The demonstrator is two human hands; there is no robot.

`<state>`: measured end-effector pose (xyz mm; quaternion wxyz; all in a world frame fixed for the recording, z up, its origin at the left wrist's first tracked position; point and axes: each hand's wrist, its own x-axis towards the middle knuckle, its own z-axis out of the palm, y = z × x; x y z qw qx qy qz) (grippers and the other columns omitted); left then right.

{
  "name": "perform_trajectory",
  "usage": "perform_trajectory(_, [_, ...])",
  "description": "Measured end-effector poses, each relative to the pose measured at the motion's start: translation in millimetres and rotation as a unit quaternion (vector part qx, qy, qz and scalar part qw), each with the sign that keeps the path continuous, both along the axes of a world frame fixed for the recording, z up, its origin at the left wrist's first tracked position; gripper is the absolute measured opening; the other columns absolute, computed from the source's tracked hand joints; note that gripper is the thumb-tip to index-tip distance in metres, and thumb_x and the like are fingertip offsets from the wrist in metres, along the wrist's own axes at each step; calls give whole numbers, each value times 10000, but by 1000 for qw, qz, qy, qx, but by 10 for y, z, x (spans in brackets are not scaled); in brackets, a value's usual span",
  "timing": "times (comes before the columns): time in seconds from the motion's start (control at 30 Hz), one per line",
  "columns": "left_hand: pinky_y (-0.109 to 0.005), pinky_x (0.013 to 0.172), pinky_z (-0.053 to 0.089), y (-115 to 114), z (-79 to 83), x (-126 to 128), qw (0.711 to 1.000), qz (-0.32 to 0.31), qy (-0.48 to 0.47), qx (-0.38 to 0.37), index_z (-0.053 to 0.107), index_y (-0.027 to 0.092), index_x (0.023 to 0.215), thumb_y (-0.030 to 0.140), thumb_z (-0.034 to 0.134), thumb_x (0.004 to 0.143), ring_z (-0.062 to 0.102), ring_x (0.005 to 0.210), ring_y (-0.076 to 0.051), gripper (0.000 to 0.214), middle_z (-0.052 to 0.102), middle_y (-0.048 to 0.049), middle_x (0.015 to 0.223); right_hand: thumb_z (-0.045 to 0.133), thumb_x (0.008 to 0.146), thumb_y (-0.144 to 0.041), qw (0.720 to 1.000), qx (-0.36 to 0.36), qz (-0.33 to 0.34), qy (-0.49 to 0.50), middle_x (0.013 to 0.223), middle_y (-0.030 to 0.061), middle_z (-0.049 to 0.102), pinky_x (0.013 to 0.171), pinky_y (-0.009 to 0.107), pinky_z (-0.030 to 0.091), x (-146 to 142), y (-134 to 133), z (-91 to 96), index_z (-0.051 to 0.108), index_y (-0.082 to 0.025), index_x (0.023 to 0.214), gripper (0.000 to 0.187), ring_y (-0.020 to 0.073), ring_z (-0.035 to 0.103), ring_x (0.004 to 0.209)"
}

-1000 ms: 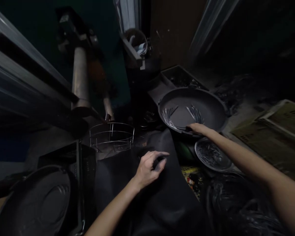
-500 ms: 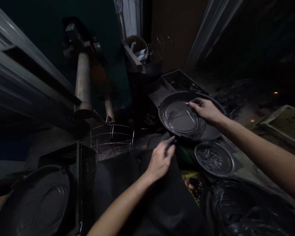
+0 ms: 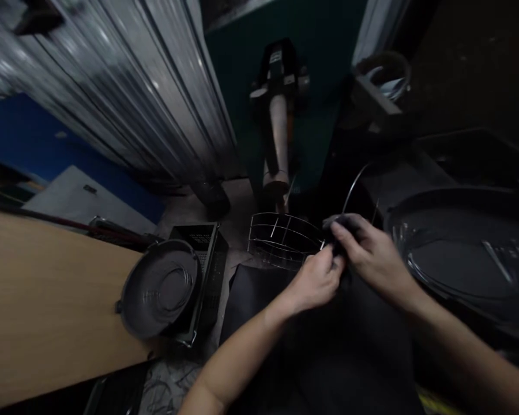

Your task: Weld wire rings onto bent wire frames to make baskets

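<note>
A thin curved metal wire [image 3: 353, 183] rises in an arc from my right hand [image 3: 372, 248], whose fingers are pinched on it. Right against it, my left hand [image 3: 318, 279] is closed too, its fingertips meeting the right ones. What lies inside the left fingers is hidden. Just beyond the hands stands a round wire frame [image 3: 270, 240] made of thin hoops and uprights, close to the left fingers; whether they touch it I cannot tell. On the right, a wide dark pan [image 3: 454, 248] holds bent wires.
A machine with a pale cylindrical arm [image 3: 279, 132] stands ahead, before a green panel [image 3: 242, 63]. To the left, another dark pan [image 3: 145, 300] with curved wires rests on a dark crate [image 3: 211, 271], beside a wooden board [image 3: 52, 305]. Dark cloth [image 3: 350, 351] covers my lap.
My view has swung left. My right hand has left the wide pan with a curved wire and come together with my left hand near the wire frame. The left fingers have closed.
</note>
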<state>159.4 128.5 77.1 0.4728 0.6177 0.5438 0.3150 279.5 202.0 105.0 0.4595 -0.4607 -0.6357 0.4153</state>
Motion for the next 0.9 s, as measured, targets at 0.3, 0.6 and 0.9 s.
perform_trajectory(0.3, [-511,1040,324,206,21,-1534,945,37,236,225,283,218,1420,389,742,642,400,1263,-354,920,427,-157,1379,731,664,-468,950,-182,54,249,577,-68,484,360,178,259,-657,697,-404,514,-198,843,390,34,305,367])
perform_trajectory(0.6, [-381,897,431,670,-737,-1386,930,114,-11,349,153,231,1314,272,632,680,540,902,-173,796,504,-15,938,726,656,-477,954,-186,76,223,535,-87,446,334,176,216,-848,800,-501,452,-217,836,418,42,299,346])
perform_trajectory(0.9, [-400,892,444,685,-750,-1541,921,135,-37,364,176,207,1274,225,600,652,551,887,-185,753,505,-28,934,714,641,-450,971,-156,35,176,456,-80,378,324,196,266,-1050,831,-477,419,-234,721,374,72,332,358])
